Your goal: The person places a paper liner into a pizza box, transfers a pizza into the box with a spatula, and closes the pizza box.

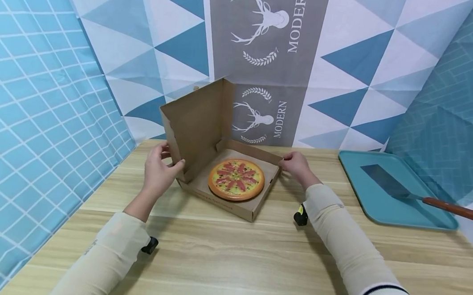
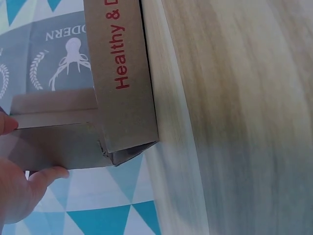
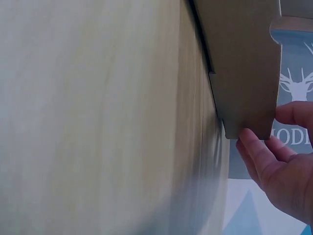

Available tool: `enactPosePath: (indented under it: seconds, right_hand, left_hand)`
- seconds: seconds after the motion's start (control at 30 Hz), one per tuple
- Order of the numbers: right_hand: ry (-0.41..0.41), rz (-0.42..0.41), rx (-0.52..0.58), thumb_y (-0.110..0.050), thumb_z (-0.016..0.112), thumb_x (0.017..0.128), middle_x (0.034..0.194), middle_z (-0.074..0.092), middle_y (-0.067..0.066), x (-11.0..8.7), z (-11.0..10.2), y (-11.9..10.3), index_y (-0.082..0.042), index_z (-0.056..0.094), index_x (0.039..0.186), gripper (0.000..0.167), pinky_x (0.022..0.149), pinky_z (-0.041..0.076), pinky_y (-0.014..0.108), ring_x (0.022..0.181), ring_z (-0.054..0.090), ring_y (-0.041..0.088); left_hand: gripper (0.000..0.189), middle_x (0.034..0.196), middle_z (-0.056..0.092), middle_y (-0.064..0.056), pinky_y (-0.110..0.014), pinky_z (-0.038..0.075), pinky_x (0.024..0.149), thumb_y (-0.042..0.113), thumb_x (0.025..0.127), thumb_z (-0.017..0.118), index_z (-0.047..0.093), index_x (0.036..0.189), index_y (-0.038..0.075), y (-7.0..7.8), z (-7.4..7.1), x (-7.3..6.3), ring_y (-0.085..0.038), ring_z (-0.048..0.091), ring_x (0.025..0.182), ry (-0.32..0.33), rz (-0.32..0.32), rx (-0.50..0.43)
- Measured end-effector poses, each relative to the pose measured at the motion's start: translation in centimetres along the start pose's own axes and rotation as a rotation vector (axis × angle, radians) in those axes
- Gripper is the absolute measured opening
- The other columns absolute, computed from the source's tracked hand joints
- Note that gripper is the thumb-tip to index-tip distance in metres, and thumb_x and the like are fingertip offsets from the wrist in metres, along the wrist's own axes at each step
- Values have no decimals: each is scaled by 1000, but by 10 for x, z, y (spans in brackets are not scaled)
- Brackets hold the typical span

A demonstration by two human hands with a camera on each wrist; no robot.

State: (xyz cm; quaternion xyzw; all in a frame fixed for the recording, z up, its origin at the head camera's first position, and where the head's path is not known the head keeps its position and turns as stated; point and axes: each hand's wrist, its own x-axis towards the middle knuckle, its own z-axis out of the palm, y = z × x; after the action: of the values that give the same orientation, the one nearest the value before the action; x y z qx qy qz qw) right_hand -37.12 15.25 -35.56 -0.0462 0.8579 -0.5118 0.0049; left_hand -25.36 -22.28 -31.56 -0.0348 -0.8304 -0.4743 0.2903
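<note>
A brown cardboard pizza box [image 1: 213, 202] stands on the table with its lid [image 1: 197, 123] raised and leaning to the left. Inside lies a round pizza [image 1: 236, 179] with red strips on top. My left hand [image 1: 159, 168] grips the lid's side edge, thumb on one face and fingers on the other; the left wrist view shows the thumb [image 2: 51, 176] against the cardboard. At the box's far right corner, my right hand [image 1: 298, 166] pinches the wall. In the right wrist view, the fingers [image 3: 261, 154] and thumb meet that cardboard corner.
To the right lies a teal tray [image 1: 349, 171] with a spatula [image 1: 387, 182] on it, its wooden handle reaching past the tray's edge. The wooden table [image 1: 214, 262] ends at a patterned wall covering [image 1: 264, 69] behind and a blue tiled covering [image 1: 41, 110] at left.
</note>
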Motion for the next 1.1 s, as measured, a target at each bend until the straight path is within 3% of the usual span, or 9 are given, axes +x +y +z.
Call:
enactPosePath:
  seconds: [0.2,0.43,0.57,0.9,1.1]
  right_hand:
    - [10,39,8,-7,63,89,115,57,24,-7,-8,4,12,54,120,37,83,55,32,90,64,24]
    - [8,57,8,-6,64,88,118,54,25,-17,-16,8,12,52,120,39,89,53,40,97,63,29]
    - [13,61,-40,-8,66,87,119,55,25,-23,-20,9,11,53,117,38,87,53,36,102,61,31]
    - [5,69,-143,-11,69,88,95,64,17,-36,-29,9,9,60,99,25,75,53,31,78,63,19]
    - [-12,84,-170,-9,64,90,88,63,15,-44,-32,8,7,59,92,17,70,52,27,79,65,23]
  left_hand:
    - [58,124,50,-18,-44,55,84,5,82,75,49,133,-2,-3,5,3,-30,54,109,-18,1,-14]
    - [60,125,49,-20,-46,55,85,2,82,74,47,135,-4,-3,14,9,-33,53,110,-30,12,-39]
    - [59,122,50,-21,-49,54,85,0,80,74,48,133,-5,-3,20,13,-34,54,108,-28,24,-47]
    - [57,120,51,-19,-49,55,83,-1,79,73,50,131,-3,-9,35,26,-33,54,107,-42,56,-59]
    - [57,125,48,-19,-49,53,86,-3,79,72,49,131,-3,-10,42,34,-33,51,109,-61,21,-90]
